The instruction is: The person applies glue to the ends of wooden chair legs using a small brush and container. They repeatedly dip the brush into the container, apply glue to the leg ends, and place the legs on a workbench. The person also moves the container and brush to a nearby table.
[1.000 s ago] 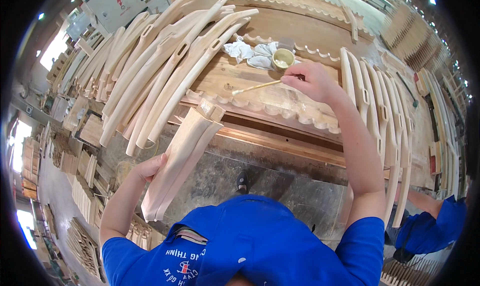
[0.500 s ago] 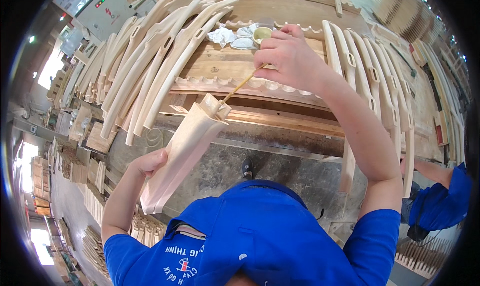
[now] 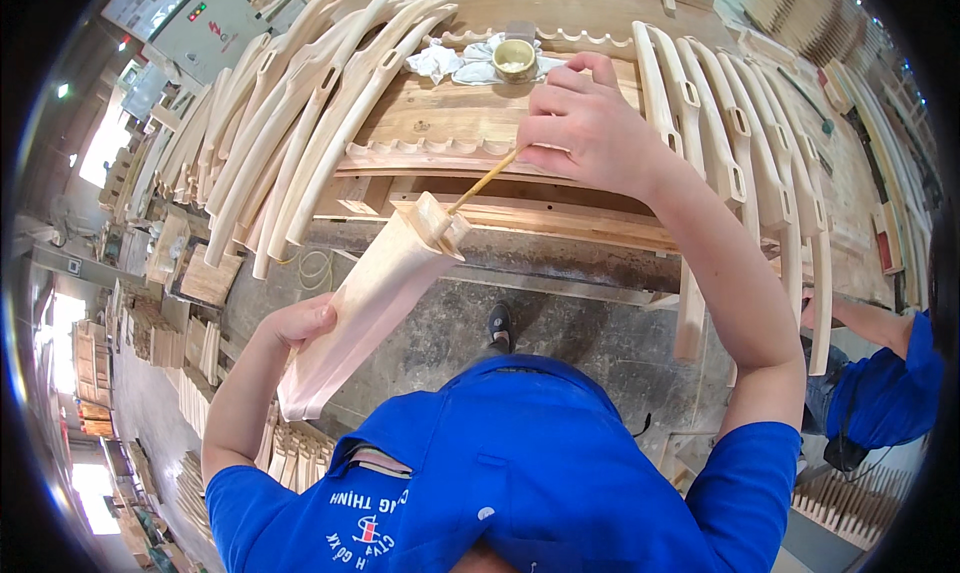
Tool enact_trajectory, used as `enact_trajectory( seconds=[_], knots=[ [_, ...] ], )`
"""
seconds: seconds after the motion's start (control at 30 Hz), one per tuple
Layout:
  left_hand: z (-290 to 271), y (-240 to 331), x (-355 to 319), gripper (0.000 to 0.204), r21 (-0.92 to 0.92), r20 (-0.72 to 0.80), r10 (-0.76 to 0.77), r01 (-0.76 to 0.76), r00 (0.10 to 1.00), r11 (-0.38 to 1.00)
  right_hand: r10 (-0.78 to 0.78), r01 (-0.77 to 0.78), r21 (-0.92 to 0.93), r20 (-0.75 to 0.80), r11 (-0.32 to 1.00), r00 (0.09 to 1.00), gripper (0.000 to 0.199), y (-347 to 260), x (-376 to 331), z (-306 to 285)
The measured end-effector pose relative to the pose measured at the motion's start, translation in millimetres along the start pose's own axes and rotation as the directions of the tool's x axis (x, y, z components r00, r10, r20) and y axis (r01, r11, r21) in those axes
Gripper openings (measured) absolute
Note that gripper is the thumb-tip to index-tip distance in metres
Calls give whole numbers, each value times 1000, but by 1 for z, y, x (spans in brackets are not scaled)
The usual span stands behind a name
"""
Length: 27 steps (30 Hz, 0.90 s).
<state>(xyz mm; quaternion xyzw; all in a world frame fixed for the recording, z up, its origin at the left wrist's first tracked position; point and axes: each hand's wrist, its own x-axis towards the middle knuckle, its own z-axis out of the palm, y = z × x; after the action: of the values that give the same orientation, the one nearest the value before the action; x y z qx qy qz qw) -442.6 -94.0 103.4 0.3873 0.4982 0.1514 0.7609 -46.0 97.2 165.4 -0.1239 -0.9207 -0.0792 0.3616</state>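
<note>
Right hand pokes stick into leg's end.

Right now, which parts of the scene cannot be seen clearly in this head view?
- Thin wooden stick: its tip is sunk in the slot of the pale curved wooden piece.
- Left hand: fingers hidden behind that piece.
- Small round cup: contents too small to tell.
- Right hand: grip hidden by knuckles.

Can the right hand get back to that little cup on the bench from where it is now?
Probably yes. The right hand, holding a thin stick, sits just short of the cup by the white rags, and nothing stands between them on the bench.
</note>
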Motion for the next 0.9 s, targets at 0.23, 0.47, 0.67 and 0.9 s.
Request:
enact_trajectory(
  seconds=[0.23,0.47,0.67,0.9],
  knots=[
    [-4,-14,0,100,-30,-7,-86,86,996,996,25,-32,102,65,994,998,13,-9,-18,-21],
    [0,-12,10,101,33,5,-101,101,995,994,54,-57,-54,-53,997,997,13,-17,-32,-7],
    [6,-9,13,99,82,33,-137,134,990,988,123,-132,50,159,990,980,13,-33,-56,-28],
    [14,15,20,100,159,161,-120,95,980,983,270,-268,-30,78,963,960,13,-51,-45,-51]
  ],
)
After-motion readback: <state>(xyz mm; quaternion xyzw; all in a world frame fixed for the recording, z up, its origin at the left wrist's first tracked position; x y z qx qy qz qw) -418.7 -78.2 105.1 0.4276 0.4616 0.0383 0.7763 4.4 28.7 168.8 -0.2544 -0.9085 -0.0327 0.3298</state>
